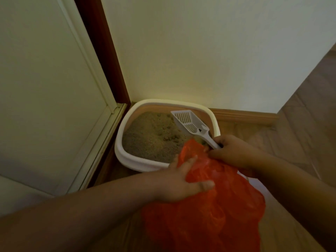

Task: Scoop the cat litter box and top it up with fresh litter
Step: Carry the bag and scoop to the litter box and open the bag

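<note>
Litter box [127,157] sits mid-frame in corner. R hand [234,151] grips scoop [190,124], handle running lower right, blade pointing upper left over litter. L hand [181,180] holds orange bag [218,206] just below, fingers flat.

Litter box [127,159] sits in the corner between door [45,88] and wall [200,51], on a wood floor [300,115], filled with tan litter [151,137] showing a few clumps. Right hand [234,150] grips the handle of the slotted white scoop [189,120], its blade raised over the box's far side (looks empty, though the light is dim). Left hand [181,180] rests with fingers spread on the orange plastic bag [209,211], which overlaps the box's near right corner.
</note>
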Available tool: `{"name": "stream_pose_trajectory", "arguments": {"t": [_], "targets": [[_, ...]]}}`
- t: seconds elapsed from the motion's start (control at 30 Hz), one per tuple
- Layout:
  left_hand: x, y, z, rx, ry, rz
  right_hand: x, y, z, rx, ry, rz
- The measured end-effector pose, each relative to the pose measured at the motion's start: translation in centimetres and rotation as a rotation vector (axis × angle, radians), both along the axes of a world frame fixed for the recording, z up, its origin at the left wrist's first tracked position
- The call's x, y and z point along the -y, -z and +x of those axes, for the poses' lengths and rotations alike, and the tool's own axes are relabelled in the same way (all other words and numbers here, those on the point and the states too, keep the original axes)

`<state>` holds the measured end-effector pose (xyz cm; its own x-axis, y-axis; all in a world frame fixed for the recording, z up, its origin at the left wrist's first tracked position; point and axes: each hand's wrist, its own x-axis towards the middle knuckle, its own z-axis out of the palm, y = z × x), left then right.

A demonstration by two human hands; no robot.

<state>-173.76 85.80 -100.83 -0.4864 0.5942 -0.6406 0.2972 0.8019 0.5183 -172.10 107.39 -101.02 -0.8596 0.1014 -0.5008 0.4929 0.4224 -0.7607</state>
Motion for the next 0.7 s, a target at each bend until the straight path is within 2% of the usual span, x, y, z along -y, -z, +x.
{"name": "stream_pose_trajectory", "arguments": {"t": [0.1, 0.17, 0.3, 0.4, 0.47, 0.53, 0.6, 0.67, 0.7], "targets": [[0.2, 0.4, 0.6, -0.099, 0.226, -0.130, 0.6, -0.2, -0.1, 0.033, 0.028, -0.052], [0.1, 0.7, 0.7, -0.228, 0.308, -0.071, 0.5, -0.4, -0.1, 0.031, -0.004, 0.019], [0.9, 1.5, -0.5, -0.407, 0.228, 0.341, -0.8, -0.8, -0.1, -0.057, -0.054, 0.301], [2.5, 1.2, -2.6, -0.283, -0.004, 0.509, -2.6, -1.0, 0.1, -0.111, -0.084, 0.465], [3.8, 0.2, -3.5, -0.209, -0.167, 0.579, -3.7, -1.1, 0.3, -0.127, -0.090, 0.496], [4.6, -1.0, -4.1, -0.211, -0.142, 0.503, -4.3, -1.3, 0.4, -0.115, -0.084, 0.448], [5.0, -1.7, -4.6, -0.318, -0.038, 0.341, -4.6, -1.3, 0.6, -0.065, -0.093, 0.365], [5.5, -1.4, -5.8, -0.237, -0.120, 0.298, -4.6, -0.8, 0.8, -0.035, -0.114, 0.283], [5.7, -1.2, -6.4, -0.223, -0.098, 0.209, -4.5, -0.4, 0.9, -0.042, -0.127, 0.260]]}}
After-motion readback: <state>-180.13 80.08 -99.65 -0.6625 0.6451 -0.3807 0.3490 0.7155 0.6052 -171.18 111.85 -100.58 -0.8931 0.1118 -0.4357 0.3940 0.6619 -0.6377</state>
